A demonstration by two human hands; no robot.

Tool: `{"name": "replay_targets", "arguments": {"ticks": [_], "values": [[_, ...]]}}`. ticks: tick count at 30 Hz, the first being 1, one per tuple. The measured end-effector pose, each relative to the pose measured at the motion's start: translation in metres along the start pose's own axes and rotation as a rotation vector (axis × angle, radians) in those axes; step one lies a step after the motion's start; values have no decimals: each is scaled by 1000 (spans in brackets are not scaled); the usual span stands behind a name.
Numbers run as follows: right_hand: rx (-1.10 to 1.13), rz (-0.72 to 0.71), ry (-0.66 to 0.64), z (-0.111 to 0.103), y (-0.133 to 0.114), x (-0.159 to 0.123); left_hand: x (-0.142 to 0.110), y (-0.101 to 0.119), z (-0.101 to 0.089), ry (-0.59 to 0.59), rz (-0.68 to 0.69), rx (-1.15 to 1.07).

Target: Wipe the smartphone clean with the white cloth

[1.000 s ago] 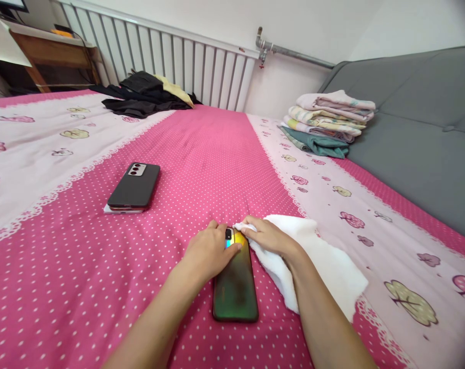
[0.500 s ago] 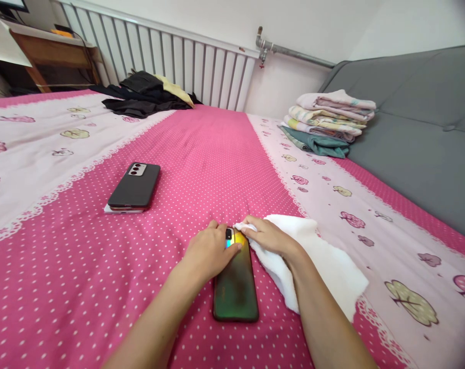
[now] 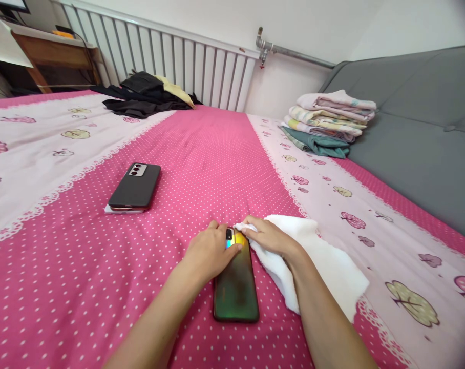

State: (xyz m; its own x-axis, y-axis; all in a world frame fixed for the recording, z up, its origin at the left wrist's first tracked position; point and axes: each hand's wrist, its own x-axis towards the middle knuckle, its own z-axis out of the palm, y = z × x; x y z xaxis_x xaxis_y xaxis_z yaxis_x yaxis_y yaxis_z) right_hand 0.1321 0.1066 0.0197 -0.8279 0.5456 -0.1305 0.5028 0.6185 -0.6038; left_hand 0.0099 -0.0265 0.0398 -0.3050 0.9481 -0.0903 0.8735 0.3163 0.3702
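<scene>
A green iridescent phone (image 3: 235, 287) lies face down on the pink dotted bedspread (image 3: 202, 159) right in front of me. My left hand (image 3: 209, 252) rests on its top left corner, thumb laid across the back near the camera. My right hand (image 3: 269, 237) is closed on a white cloth (image 3: 324, 266), pinching a fold of it against the phone's top right corner. The cloth trails out to the right under my forearm.
A dark phone (image 3: 134, 186) stacked on a white one lies to the left. Folded towels (image 3: 330, 123) sit at the back right by a grey headboard (image 3: 417, 128). Dark clothes (image 3: 144, 95) lie before the radiator (image 3: 186, 61). A wooden table (image 3: 51, 51) stands far left.
</scene>
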Motion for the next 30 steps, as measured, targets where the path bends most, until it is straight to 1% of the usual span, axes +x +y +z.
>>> {"name": "replay_targets", "arguments": {"ticks": [16,26,30], "values": [[5,0,5,0,0,1,1,0,2,-13,-10,16],[-62,2,16,2,-2,1,6,-3,4,26,-45,-22],[-65,-3,11,3,-5,-2,6,-4,5,31,-35,-24]]}}
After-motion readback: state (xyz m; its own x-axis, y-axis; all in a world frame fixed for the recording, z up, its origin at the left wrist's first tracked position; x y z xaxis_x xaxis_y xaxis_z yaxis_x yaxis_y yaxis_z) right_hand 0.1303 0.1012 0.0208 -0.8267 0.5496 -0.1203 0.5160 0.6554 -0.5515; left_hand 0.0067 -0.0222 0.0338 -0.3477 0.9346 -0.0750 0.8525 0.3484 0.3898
